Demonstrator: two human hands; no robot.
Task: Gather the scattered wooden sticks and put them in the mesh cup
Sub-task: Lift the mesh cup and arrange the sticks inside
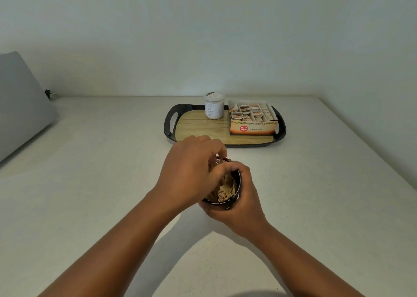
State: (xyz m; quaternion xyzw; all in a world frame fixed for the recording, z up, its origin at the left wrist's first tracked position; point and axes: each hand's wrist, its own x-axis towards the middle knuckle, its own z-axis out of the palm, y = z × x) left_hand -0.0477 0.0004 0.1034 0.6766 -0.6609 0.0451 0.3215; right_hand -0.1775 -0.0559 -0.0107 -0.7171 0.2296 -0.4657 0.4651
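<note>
A black mesh cup point(234, 198) sits at the middle of the white counter, tilted toward me. My right hand point(242, 201) wraps round its right side and base. A bundle of pale wooden sticks point(225, 189) stands inside the cup, ends showing. My left hand point(194, 170) hovers over the cup's mouth with curled fingers pinching the upper ends of the sticks. The far rim of the cup is hidden behind my left hand. No loose sticks show on the counter.
Behind the cup lies a black-rimmed wooden tray point(171, 125) bearing a white jar point(214, 106) and an open tea box point(252, 119). A grey slanted object point(20, 107) stands at the far left, with a plug point(50, 94) by the wall.
</note>
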